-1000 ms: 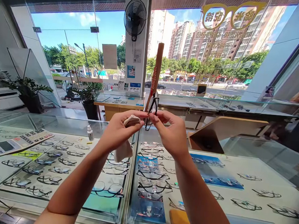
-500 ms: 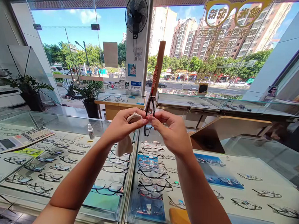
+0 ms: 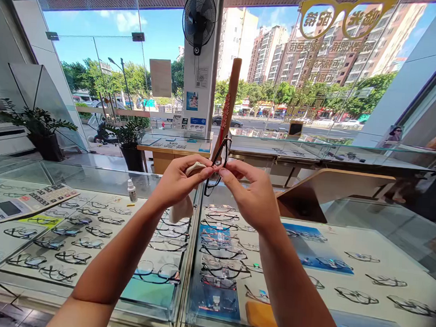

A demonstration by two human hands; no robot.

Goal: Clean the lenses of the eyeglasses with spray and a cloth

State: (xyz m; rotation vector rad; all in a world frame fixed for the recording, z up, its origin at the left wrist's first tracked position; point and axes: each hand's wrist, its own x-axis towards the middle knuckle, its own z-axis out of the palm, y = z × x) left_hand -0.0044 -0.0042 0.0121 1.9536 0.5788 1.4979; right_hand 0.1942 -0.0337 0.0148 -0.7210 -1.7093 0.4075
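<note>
Between my hands, above the glass display case, a pair of dark-framed eyeglasses (image 3: 209, 187) is held up on edge and tilted. My left hand (image 3: 177, 180) pinches it near the middle with thumb and fingers. A pale cleaning cloth (image 3: 181, 209) is also tucked in that hand and hangs below the palm. My right hand (image 3: 249, 193) grips the eyeglasses from the other side, thumb and forefinger close to the left fingertips. The fingers partly hide the middle of the frame.
Rows of eyeglasses lie inside the glass display case (image 3: 184, 300) below. On its top are a calculator (image 3: 32, 203) at left and a small white bottle (image 3: 131, 191). A slanted wooden-edged board (image 3: 335, 191) stands at right. Potted plants (image 3: 132, 142) stand beyond.
The eyeglasses have tilted, their upper end leaning right and their lower end swinging left. Both hands keep their hold, and the cloth stays in the left hand.
</note>
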